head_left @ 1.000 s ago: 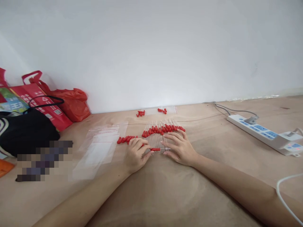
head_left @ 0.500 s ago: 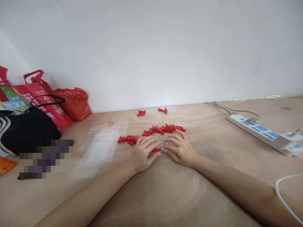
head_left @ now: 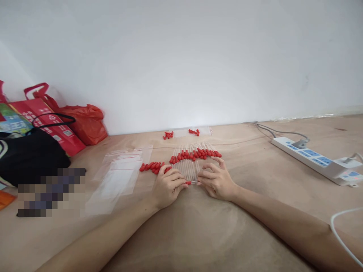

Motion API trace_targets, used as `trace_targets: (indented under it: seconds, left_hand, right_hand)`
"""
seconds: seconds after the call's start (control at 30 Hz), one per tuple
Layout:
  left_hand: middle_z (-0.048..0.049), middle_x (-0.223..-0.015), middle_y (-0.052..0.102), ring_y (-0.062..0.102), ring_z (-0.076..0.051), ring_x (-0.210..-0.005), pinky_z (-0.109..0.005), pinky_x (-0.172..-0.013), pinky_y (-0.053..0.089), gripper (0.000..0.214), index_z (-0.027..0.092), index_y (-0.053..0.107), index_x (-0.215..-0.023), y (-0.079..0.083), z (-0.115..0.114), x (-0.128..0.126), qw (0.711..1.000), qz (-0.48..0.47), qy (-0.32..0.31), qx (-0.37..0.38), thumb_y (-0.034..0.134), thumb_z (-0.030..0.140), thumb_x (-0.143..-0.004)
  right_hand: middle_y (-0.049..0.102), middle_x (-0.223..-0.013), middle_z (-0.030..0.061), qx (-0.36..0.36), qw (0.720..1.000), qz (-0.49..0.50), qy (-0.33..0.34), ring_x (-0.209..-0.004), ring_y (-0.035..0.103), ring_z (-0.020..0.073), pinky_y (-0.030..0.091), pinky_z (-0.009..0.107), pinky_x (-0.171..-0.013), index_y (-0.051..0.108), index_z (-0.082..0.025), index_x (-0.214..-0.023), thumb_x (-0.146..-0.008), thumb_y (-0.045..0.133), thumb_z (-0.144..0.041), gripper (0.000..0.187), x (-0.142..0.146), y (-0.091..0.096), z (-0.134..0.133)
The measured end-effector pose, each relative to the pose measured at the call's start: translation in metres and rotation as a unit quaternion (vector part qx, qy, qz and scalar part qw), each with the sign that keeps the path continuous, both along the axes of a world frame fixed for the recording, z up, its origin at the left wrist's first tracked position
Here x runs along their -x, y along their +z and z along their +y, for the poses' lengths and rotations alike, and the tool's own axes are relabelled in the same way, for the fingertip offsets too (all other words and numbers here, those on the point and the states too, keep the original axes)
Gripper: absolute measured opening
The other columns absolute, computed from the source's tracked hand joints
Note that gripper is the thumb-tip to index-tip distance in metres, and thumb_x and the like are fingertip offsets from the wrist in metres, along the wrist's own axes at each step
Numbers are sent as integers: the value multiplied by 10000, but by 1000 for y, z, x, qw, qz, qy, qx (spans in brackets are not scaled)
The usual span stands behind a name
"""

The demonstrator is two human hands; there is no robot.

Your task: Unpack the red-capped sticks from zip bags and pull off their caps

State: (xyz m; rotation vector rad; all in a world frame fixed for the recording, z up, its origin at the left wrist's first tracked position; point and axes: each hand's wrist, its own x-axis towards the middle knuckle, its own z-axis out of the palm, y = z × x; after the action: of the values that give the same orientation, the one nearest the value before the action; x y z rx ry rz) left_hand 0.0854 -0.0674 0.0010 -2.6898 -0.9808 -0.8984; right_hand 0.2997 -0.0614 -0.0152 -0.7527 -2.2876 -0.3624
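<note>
- The left hand [head_left: 169, 187] is holding a red bulb [head_left: 188, 183] between narrowed thumb and fingers, with the bulb's end protruding toward the right hand.
- The bulb is meeting a clear tube [head_left: 194, 182] end to end, the pair lying nearly level across the gap between the hands.
- The right hand [head_left: 217, 182] is gripping the tube's other end with narrow, curled fingers; the exact contact is partly hidden.
- Loose red bulbs [head_left: 151, 167] are lying just beyond the left hand, its fingers partly covering the nearest.
- Bare tubes [head_left: 188, 170] are lying between the hands, and capped tubes [head_left: 195, 154] are lying just beyond them.
- At far left, a black bag [head_left: 34, 158] is resting before a red paper bag [head_left: 56, 126] and a red plastic bag [head_left: 89, 124].
- Clear bags [head_left: 121, 173] are overlapping flat, left of the loose bulbs.
- A wood-grain counter [head_left: 193, 241] is supporting these items and meeting a pale wall [head_left: 181, 68].
- At right, a white power strip [head_left: 300, 153] is carrying a grey plug [head_left: 300, 144]; a white cable [head_left: 337, 234] is curving nearer the person.
- The held bulb is showing plain red; its tube is appearing slim and transparent.
- The capped tubes are fanning out, their red bulbs pointing toward the person.
</note>
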Motion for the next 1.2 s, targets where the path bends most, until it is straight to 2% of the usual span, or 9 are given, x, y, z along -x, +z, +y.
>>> trace_targets:
  seconds: [0.27, 0.4, 0.47, 0.57, 0.63, 0.77, 0.87, 0.97, 1.2]
  left_hand:
    - [24, -746, 678, 566, -146, -760, -397, -865, 297, 192, 236, 639, -710, 2, -1, -1, 1000, -3, -14, -9, 489, 246, -829]
    - [22, -725, 676, 569, -150, -741, -391, -833, 334, 181, 224, 627, -699, 1, 0, 9, 1000, -27, 0, -9, 494, 219, -822]
    - [3, -744, 671, 572, -153, -739, -368, -794, 378, 170, 218, 631, -728, 0, 1, 18, 998, -55, 31, -2, 490, 228, -822]
    - [-36, -847, 634, 570, -153, -793, -312, -748, 443, 183, 210, 637, -854, 0, 6, 35, 991, -109, 78, 26, 463, 263, -834]
    - [-53, -877, 584, 559, -158, -818, -297, -737, 464, 226, 201, 632, -915, 1, 12, 48, 981, -141, 133, 30, 440, 289, -835]
    - [-66, -843, 519, 548, -169, -760, -294, -656, 479, 296, 161, 625, -966, 5, 30, 75, 950, -167, 264, 25, 431, 304, -795]
    - [-47, -793, 534, 542, -145, -651, -274, -601, 473, 326, 139, 595, -1001, 7, 39, 87, 934, -178, 304, 59, 474, 307, -750]
    - [-26, -758, 577, 542, -142, -629, -269, -611, 467, 308, 148, 575, -953, 6, 41, 86, 934, -176, 301, 79, 524, 345, -723]
    - [-20, -757, 602, 557, -161, -695, -280, -657, 460, 243, 183, 563, -821, 5, 35, 66, 955, -131, 258, 69, 563, 405, -722]
  right_hand:
    - [658, -764, -33, -14, 1000, -1, -1, -873, 517, 168, 180, 457, -955, 624, -257, -764, -821, 481, -260, 154, 1, 0, -1]
    - [662, -766, -27, -13, 1000, 18, -12, -831, 536, 159, 197, 444, -945, 626, -246, -742, -827, 471, -253, 176, -9, 1, -1]
    - [664, -774, -15, 2, 998, 52, -46, -787, 550, 148, 233, 417, -917, 632, -240, -739, -832, 469, -262, 188, -15, -1, 1]
    - [655, -694, -2, 34, 989, 106, -100, -640, 550, 117, 307, 341, -794, 642, -229, -796, -846, 458, -283, 198, -20, -5, 7]
    - [643, -641, 1, 56, 984, 115, -123, -577, 542, 110, 316, 305, -706, 641, -224, -870, -859, 430, -277, 217, -19, -9, 11]
    - [671, -818, 48, 89, 975, 112, -173, -691, 588, 140, 305, 289, -654, 607, -194, -990, -845, 392, -211, 259, -16, -15, 17]
    - [672, -865, 28, 123, 965, 110, -205, -699, 592, 134, 292, 286, -660, 604, -204, -968, -809, 416, -183, 247, -14, -14, 19]
    - [674, -837, -1, 147, 958, 92, -228, -709, 590, 128, 272, 284, -662, 616, -222, -913, -790, 442, -181, 217, -12, -11, 18]
    - [667, -876, 27, 137, 961, 55, -233, -773, 580, 140, 253, 301, -690, 636, -232, -916, -832, 412, -222, 240, -7, -10, 17]
